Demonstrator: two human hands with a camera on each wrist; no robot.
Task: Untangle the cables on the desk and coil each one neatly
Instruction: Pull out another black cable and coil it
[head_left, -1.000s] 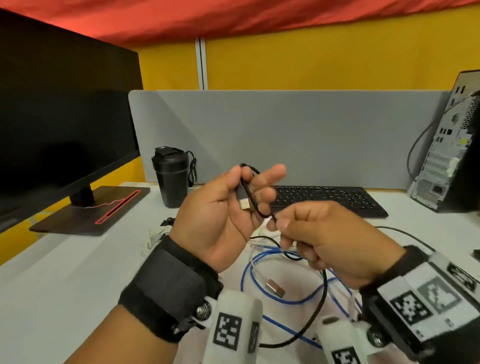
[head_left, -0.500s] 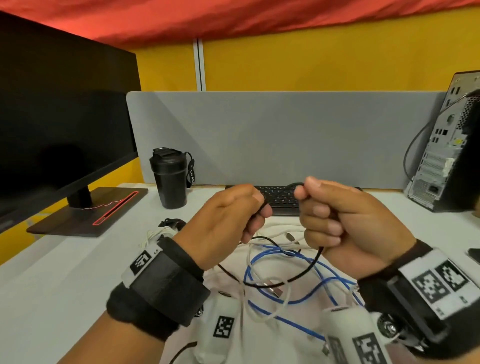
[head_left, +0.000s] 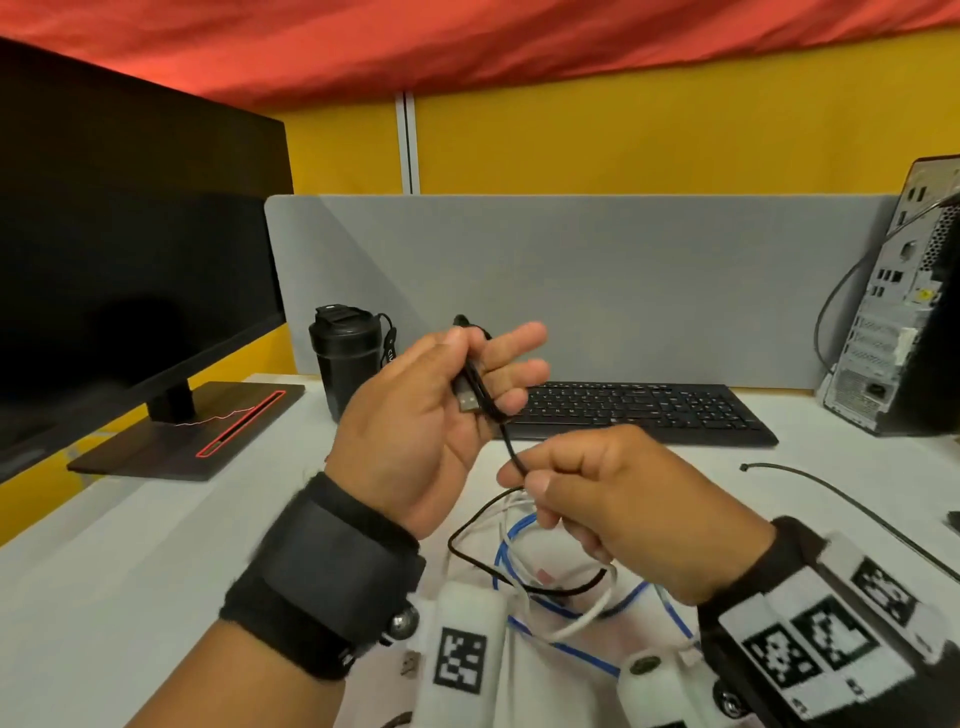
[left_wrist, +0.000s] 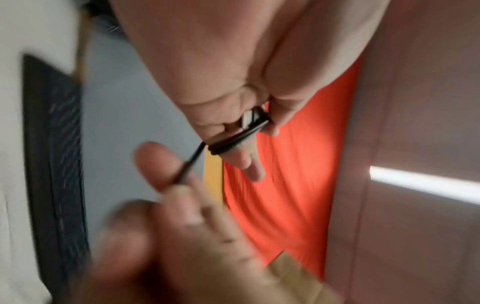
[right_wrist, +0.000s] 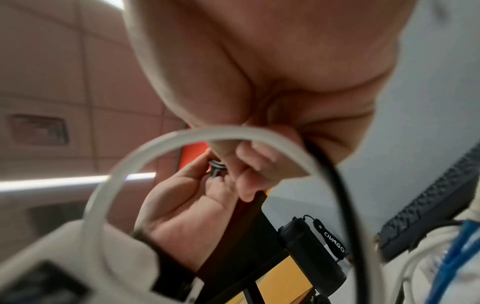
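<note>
Even, bright indoor light fills the head view, with soft shadows on the white desk (head_left: 130, 571) and a dark, unlit monitor (head_left: 130, 260). Straight edges bow near the corners from the wide lens. The left wrist view is smeared by motion blur, with a ceiling light strip (left_wrist: 426, 185) glaring white. In the right wrist view, the near white cable (right_wrist: 207, 133) is out of focus

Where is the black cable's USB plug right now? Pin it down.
In the head view the USB plug sits mid-frame against the left hand, above the right hand and in front of the keyboard.
</note>
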